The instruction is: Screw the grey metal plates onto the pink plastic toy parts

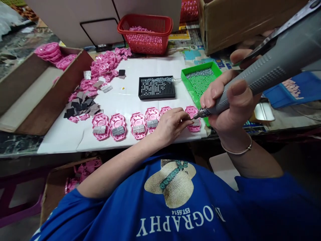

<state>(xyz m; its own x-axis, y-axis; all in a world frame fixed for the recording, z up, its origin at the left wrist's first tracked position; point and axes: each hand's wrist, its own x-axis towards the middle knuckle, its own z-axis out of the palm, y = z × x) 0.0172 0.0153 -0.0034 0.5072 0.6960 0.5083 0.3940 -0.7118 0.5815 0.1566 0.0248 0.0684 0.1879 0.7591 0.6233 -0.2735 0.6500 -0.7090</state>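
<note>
My right hand [229, 100] is wrapped round a grey electric screwdriver [263, 73]. Its tip sits over a pink plastic part [193, 112] at the right end of a row of pink parts [117, 125] with grey metal plates. My left hand [172, 124] rests on the table with its fingers pressed on that rightmost pink part. A green tray [194, 83] of screws lies just behind the tip, and a black screw tray [156, 87] lies left of it.
A heap of loose pink parts [105, 65] and grey and black plates [81, 105] covers the left of the white sheet. A red basket [145, 33] stands at the back, cardboard boxes [35, 90] at left and back right, and a blue tray [293, 88] at right.
</note>
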